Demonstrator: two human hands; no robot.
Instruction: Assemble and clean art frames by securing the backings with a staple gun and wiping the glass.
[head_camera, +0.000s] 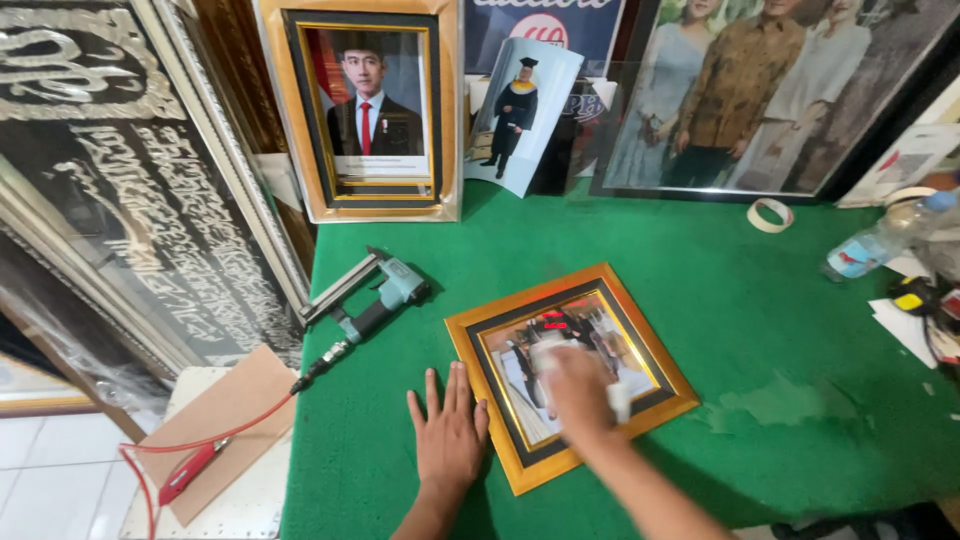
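Green felt covers the bench (700, 290), bare around the gold-framed picture (570, 375) near its front edge. Left hand (448, 435) lies flat, fingers spread, touching the frame's left side. Right hand (578, 392) presses what looks like a white cloth (620, 398) on the glass, grip seemingly closed round it

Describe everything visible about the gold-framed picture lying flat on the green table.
The gold-framed picture is rectangular, with a wide orange-gold outer moulding, a black inner band and a thin gold lip around a glazed photo. It lies flat, face up and turned askew, on the green felt-covered table. The right hand presses a white cloth on its glass, hiding much of the photo. The left hand lies flat at its left edge; actual contact cannot be told.
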